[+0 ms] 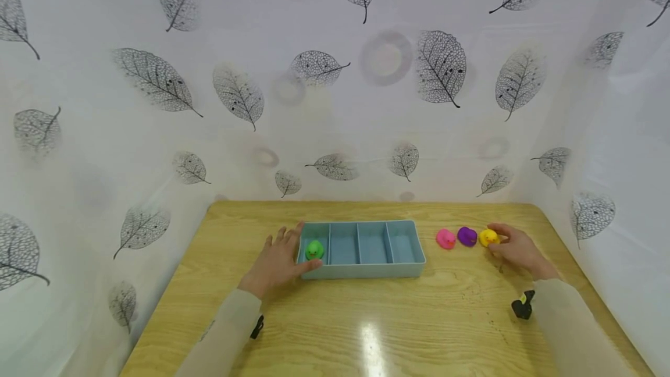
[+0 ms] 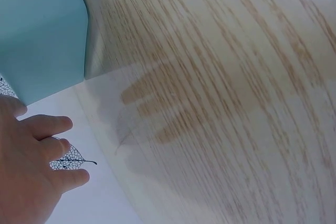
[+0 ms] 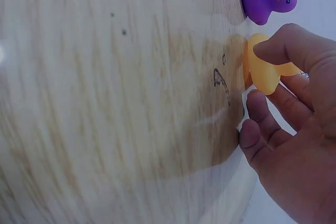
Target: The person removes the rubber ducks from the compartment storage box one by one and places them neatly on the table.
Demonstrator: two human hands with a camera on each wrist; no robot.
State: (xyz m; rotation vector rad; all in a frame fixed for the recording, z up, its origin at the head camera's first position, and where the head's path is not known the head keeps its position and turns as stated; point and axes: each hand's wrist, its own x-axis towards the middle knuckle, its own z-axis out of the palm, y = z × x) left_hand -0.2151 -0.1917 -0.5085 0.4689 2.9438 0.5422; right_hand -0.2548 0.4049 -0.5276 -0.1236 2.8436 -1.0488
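Note:
A light-blue box (image 1: 361, 271) with several compartments stands on the table, and a green rubber duck (image 1: 314, 250) sits in its leftmost compartment. My left hand (image 1: 277, 258) rests at the box's left end, fingers spread and thumb over the front rim. In the left wrist view, the left hand (image 2: 26, 161) has its fingers fairly straight beside the box corner (image 2: 47, 35). My right hand (image 1: 520, 249) pinches a yellow rubber duck (image 1: 489, 238) between thumb and fingers. In the right wrist view, the thumb lies on the yellow duck (image 3: 264, 74), down at the tabletop.
A purple duck (image 1: 467, 236) and a pink duck (image 1: 446, 239) sit in a row left of the yellow one. White leaf-patterned sheeting (image 1: 361, 127) surrounds the wooden table (image 1: 324, 324). Black wrist devices (image 1: 523, 305) show by both sleeves.

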